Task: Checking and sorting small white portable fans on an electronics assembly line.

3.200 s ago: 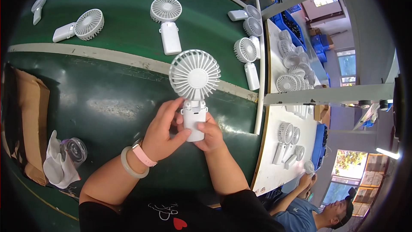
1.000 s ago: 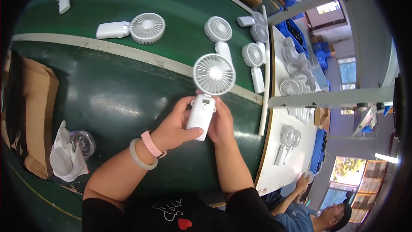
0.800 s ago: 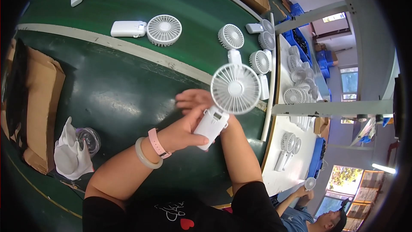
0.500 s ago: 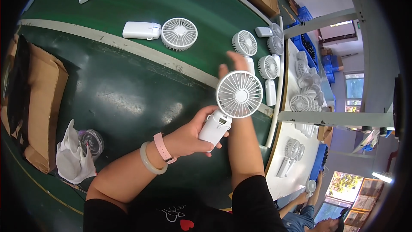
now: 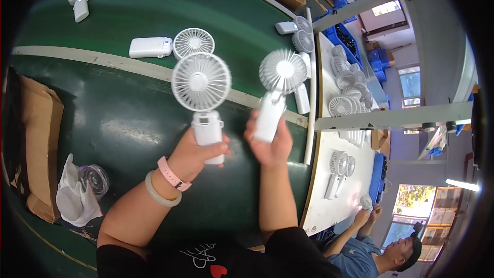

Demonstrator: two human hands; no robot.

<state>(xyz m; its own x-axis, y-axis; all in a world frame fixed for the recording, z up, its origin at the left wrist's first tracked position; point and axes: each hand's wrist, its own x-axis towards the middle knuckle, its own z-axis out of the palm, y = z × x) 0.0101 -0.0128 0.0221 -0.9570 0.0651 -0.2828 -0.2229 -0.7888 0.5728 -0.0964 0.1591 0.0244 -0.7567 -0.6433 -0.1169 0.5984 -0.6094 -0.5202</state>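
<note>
In my left hand (image 5: 198,149) is a white handheld fan (image 5: 208,133), held upright by its handle, its round grille toward me and a small dark display below the head. My right hand (image 5: 272,146) grips a second white handheld fan (image 5: 268,118) by the handle; its head looks blurred. Both are raised above the dark green table (image 5: 134,118), side by side and apart. Behind the left one lies another white fan (image 5: 150,47) on the green strip. More white fans (image 5: 302,40) lie beyond my right hand, partly hidden by the fan there.
A cardboard box (image 5: 43,144) stands at the left, with a white glove (image 5: 74,193) and a clear round container (image 5: 94,180) nearer me. Farther fans (image 5: 81,7) lie at the upper left. Across a white rail (image 5: 310,98), a co-worker (image 5: 360,252) handles a fan at a white table (image 5: 319,190).
My right hand has picked up a fan from the group at the right and brought it nearer. My left hand has moved left with its fan. The view has shifted a little.
</note>
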